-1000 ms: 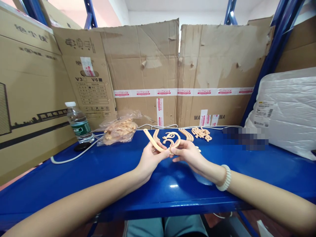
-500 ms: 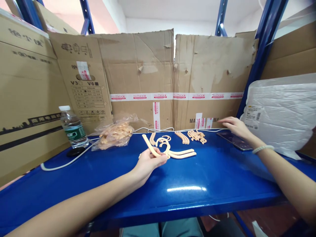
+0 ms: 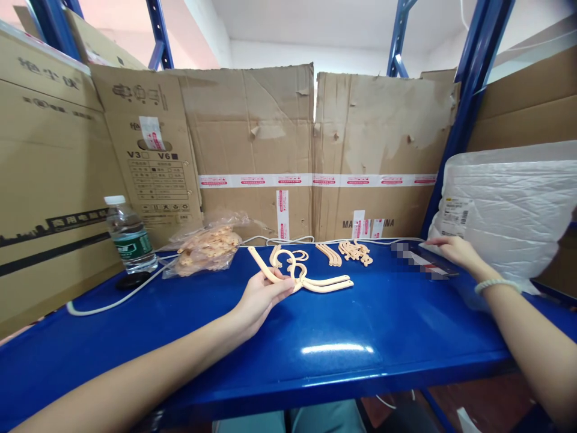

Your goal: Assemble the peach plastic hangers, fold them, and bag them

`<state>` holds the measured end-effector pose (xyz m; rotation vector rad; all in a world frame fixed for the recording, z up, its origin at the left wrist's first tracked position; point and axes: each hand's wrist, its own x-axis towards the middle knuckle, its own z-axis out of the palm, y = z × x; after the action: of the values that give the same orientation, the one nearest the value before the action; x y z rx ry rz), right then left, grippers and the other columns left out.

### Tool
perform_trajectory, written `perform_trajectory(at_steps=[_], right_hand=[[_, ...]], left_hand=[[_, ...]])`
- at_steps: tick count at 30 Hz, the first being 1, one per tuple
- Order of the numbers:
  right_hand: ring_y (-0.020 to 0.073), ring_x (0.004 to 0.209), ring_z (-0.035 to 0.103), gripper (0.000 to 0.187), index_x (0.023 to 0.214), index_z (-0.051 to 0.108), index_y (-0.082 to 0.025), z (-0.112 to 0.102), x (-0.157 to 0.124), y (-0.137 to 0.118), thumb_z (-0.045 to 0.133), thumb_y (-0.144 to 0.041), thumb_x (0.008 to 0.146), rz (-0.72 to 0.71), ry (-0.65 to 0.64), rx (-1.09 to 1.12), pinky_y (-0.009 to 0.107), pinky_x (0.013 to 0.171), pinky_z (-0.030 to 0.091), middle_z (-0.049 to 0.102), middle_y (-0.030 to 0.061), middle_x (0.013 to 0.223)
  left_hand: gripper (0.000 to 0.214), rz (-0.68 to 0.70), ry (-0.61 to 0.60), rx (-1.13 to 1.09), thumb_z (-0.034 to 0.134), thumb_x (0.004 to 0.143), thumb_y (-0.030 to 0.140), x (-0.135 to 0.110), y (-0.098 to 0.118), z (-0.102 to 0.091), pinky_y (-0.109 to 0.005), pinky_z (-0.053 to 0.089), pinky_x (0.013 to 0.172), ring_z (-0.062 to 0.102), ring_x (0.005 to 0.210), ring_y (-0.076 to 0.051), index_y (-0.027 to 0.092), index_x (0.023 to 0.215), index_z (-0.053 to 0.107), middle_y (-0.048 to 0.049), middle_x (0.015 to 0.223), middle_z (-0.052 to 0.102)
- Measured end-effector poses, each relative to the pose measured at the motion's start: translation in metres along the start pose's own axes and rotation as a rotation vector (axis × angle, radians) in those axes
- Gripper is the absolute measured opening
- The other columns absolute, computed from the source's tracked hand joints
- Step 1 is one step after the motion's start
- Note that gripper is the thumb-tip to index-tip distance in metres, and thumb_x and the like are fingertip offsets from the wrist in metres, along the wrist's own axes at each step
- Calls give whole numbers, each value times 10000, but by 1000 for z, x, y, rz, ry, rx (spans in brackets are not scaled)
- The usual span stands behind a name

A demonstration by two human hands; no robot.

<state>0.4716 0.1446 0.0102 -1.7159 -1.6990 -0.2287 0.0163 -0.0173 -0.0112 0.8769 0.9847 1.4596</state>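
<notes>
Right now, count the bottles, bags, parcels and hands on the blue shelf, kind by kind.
Water bottle: 1
Clear bag of peach parts: 1
White wrapped parcel: 1
Hands: 2, left hand gripping the peach assembly, right hand on a dark flat device
Total: 5

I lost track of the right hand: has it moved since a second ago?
Yes. The right hand left the peach plastic piece and went right, to the dark flat device beside the white bag.
</notes>
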Motion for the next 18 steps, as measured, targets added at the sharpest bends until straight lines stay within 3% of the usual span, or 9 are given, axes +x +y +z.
perform_trajectory(at_steps=[4, 7, 11, 14, 18], right_hand=[[250, 934, 659, 369, 819, 778, -104, 1, 1, -15, 428, -20, 737, -44, -127, 21, 297, 813, 441, 726, 181, 985], [254, 1015, 637, 378, 921, 757, -103, 13, -3, -38, 416, -65, 763, -91, -152, 32, 296, 889, 434, 714, 156, 1051], [235, 984, 653, 342, 952, 740, -155, 35, -8, -80, 479, -117, 734, -257, -204, 59, 292, 887, 474, 717, 88, 1043], [233, 955, 662, 340, 969, 729, -159, 47, -7, -115, 481, -120, 741, -468, -280, 59, 301, 868, 487, 727, 79, 1012], [214, 908, 677, 329, 987, 727, -154, 62, -1, -155, 486, -122, 765, -589, -429, -5, 269, 796, 502, 735, 79, 985]], left_hand=[[283, 1, 2, 0, 775, 673, 32, 1, -1, -1, -228, 587, 753, 700, 779, -145, 144, 783, 539, -40, 756, 694], [280, -4, -5, 26, 764, 692, 39, 0, 0, 0, -220, 585, 730, 700, 769, -142, 142, 814, 534, -49, 774, 701], [286, -17, -13, 37, 738, 724, 39, -3, 2, 3, -218, 581, 703, 708, 738, -147, 146, 859, 509, -57, 778, 708], [287, -8, -19, -6, 714, 735, 14, -3, 3, 5, -222, 577, 710, 713, 713, -150, 149, 844, 486, -38, 736, 698], [277, 14, -24, -22, 697, 728, -12, -2, 3, 5, -202, 561, 657, 703, 665, -144, 145, 807, 482, -20, 673, 674]])
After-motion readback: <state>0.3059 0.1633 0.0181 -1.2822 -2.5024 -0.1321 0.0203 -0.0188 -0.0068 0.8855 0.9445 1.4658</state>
